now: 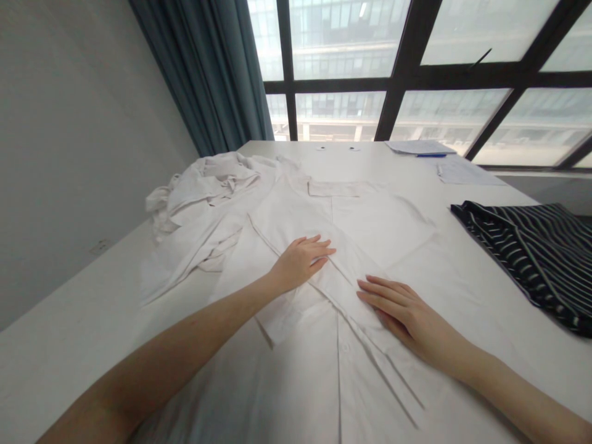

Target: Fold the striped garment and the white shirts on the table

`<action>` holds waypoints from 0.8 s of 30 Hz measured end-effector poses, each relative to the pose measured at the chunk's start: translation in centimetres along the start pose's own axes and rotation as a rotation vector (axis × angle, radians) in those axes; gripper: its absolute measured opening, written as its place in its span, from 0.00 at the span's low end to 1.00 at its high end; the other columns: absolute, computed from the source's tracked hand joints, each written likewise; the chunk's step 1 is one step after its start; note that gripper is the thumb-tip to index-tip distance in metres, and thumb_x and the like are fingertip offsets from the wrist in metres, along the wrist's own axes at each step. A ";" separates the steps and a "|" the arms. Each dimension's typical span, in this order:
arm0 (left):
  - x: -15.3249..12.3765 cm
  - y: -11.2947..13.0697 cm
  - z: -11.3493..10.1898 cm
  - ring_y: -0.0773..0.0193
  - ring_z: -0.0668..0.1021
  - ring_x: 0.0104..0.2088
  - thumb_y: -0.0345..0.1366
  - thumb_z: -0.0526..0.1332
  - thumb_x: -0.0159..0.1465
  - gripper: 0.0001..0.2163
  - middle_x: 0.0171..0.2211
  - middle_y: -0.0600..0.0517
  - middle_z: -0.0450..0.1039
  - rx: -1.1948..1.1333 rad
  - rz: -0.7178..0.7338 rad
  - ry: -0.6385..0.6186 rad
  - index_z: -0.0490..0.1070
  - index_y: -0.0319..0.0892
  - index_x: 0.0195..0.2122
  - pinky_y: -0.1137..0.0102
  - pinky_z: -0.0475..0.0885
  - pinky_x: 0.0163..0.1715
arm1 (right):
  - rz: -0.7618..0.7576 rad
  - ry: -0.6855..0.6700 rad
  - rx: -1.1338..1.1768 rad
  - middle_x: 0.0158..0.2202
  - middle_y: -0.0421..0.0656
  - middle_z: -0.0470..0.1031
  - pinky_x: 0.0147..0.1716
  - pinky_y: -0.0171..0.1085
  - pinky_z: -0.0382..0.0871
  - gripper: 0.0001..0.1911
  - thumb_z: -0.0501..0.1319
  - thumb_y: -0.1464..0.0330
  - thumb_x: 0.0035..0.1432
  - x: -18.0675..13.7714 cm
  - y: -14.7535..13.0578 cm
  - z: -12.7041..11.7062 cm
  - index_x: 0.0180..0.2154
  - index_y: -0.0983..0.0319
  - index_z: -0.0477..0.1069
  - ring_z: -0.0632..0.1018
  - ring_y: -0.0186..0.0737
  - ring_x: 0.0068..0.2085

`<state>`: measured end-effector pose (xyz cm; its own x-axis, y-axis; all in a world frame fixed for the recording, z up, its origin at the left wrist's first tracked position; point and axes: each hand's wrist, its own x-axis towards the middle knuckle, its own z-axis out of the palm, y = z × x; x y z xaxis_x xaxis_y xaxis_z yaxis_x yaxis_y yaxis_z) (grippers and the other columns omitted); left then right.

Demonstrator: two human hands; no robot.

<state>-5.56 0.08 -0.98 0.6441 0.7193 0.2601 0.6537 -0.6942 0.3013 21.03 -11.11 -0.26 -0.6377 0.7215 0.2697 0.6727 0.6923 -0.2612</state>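
A white shirt (296,376) lies spread over the table, with its collar at the far end and a buttoned front running toward me. One sleeve (365,327) is folded diagonally across the front, and a second sleeve end shows beneath it at the left. My left hand (303,262) rests flat on the folded sleeve near the middle, fingers stretched out to the right. Lower right, my right hand (398,308) lies flat along the sleeve's edge with its fingers extended. Neither hand grasps the cloth.
A crumpled heap of white cloth (208,185) lies at the far left. Black-and-white striped fabric (541,253) is folded at the right edge. Papers (419,147) and a blue pen (431,156) sit at the back of the white table (83,308). A dark blue curtain (217,68) hangs beside the window.
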 end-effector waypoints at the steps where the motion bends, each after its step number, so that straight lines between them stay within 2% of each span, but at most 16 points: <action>1: 0.0 -0.2 0.1 0.59 0.69 0.62 0.36 0.54 0.71 0.13 0.57 0.52 0.72 -0.023 0.013 0.021 0.73 0.49 0.53 0.57 0.62 0.59 | 0.002 -0.001 0.002 0.62 0.45 0.67 0.58 0.49 0.67 0.22 0.53 0.72 0.67 0.0 0.0 0.0 0.61 0.58 0.65 0.65 0.45 0.64; 6: 0.4 -0.8 0.4 0.61 0.77 0.54 0.36 0.58 0.70 0.08 0.46 0.55 0.80 0.061 0.140 0.148 0.77 0.47 0.44 0.58 0.64 0.57 | 0.016 -0.009 0.008 0.62 0.45 0.67 0.58 0.49 0.66 0.22 0.53 0.72 0.66 0.0 -0.1 -0.1 0.60 0.58 0.66 0.65 0.45 0.64; 10: 0.5 -0.8 0.4 0.60 0.79 0.50 0.33 0.57 0.70 0.08 0.42 0.53 0.81 0.235 0.280 0.217 0.76 0.43 0.40 0.59 0.66 0.56 | 0.015 -0.008 0.009 0.62 0.46 0.68 0.59 0.49 0.66 0.22 0.52 0.72 0.67 0.0 -0.3 -0.1 0.60 0.59 0.66 0.65 0.44 0.64; 13: 0.5 -0.7 0.3 0.61 0.80 0.48 0.31 0.57 0.69 0.07 0.39 0.52 0.81 0.299 0.323 0.239 0.75 0.42 0.39 0.60 0.69 0.54 | 0.026 -0.004 0.021 0.62 0.46 0.68 0.59 0.49 0.66 0.22 0.53 0.72 0.66 0.0 -0.3 -0.1 0.60 0.58 0.66 0.66 0.45 0.64; 19: 0.4 -0.3 0.0 0.63 0.81 0.43 0.32 0.57 0.69 0.07 0.37 0.51 0.80 0.234 0.180 0.159 0.74 0.42 0.37 0.69 0.75 0.44 | 0.024 -0.032 0.018 0.64 0.45 0.66 0.59 0.49 0.64 0.25 0.52 0.74 0.66 -0.1 -0.2 -0.1 0.63 0.57 0.62 0.64 0.44 0.65; 24: 0.3 0.0 -0.5 0.62 0.82 0.41 0.31 0.56 0.69 0.07 0.36 0.51 0.80 0.255 0.112 0.079 0.74 0.43 0.37 0.69 0.76 0.42 | 0.002 -0.113 -0.027 0.66 0.43 0.62 0.59 0.50 0.63 0.26 0.50 0.73 0.67 0.1 -0.2 -0.4 0.65 0.56 0.59 0.61 0.44 0.66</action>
<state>-5.58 0.30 -0.44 0.6915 0.6305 0.3526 0.6654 -0.7459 0.0287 20.99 -11.22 0.23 -0.6739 0.7207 0.1626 0.6825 0.6916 -0.2365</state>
